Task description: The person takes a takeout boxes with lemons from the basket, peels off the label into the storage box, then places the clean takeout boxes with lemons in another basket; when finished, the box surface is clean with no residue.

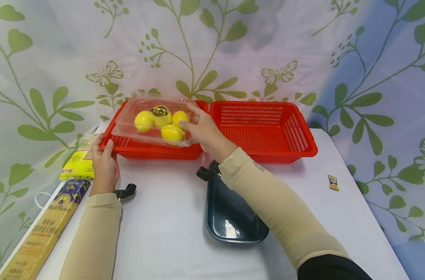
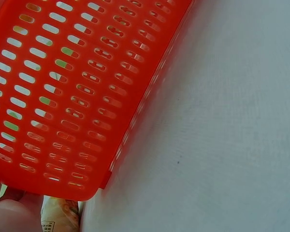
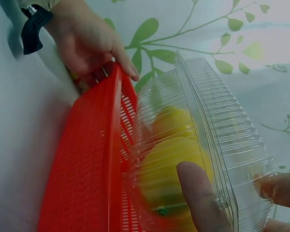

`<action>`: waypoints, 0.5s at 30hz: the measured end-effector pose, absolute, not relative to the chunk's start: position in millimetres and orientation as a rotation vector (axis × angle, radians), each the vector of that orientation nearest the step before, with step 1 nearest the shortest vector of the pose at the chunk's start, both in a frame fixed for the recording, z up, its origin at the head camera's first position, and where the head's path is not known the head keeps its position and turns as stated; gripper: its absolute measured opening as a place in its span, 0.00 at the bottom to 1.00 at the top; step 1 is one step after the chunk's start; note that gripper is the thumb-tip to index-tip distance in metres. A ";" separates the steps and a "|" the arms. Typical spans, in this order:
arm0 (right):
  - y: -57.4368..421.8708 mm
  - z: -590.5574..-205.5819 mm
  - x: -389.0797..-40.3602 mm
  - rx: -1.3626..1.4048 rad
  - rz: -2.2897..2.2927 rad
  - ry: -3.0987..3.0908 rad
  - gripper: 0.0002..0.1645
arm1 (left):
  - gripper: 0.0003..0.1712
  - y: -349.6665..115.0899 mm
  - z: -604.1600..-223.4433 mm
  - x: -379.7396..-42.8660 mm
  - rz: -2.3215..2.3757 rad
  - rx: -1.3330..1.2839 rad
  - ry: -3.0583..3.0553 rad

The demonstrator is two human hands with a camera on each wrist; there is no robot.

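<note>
My right hand grips the right end of a clear plastic clamshell box, its thumb on one face and its fingers on the other. Several yellow fruits, lemon-like, lie inside, and a round black label is stuck on the lid. The box overlaps the left red basket in the head view and looks tilted above its rim in the right wrist view. With fingers and thumb, my left hand holds that basket's left front corner. The left wrist view shows the slotted basket wall and part of the left hand.
A second red basket stands to the right. In front of it, a dark blue tray sits partly under my right forearm. A small wrapped snack lies far right. Along the left edge are a yellow packet and a long noodle packet.
</note>
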State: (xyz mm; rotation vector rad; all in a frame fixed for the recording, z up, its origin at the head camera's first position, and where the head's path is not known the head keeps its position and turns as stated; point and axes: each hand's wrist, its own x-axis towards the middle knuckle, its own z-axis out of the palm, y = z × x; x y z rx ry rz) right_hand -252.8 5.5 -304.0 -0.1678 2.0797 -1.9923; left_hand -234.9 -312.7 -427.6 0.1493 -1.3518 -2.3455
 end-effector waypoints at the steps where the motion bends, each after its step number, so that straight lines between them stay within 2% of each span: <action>1: 7.4 -303.1 -251.5 -0.175 -1.983 2.094 0.42 | 0.30 -312.6 -427.3 -235.1 -2.341 0.152 -1.359; 15: 20.5 -292.7 -222.6 -0.201 -1.912 2.088 0.43 | 0.35 -313.2 -426.0 -234.2 -2.388 0.143 -1.310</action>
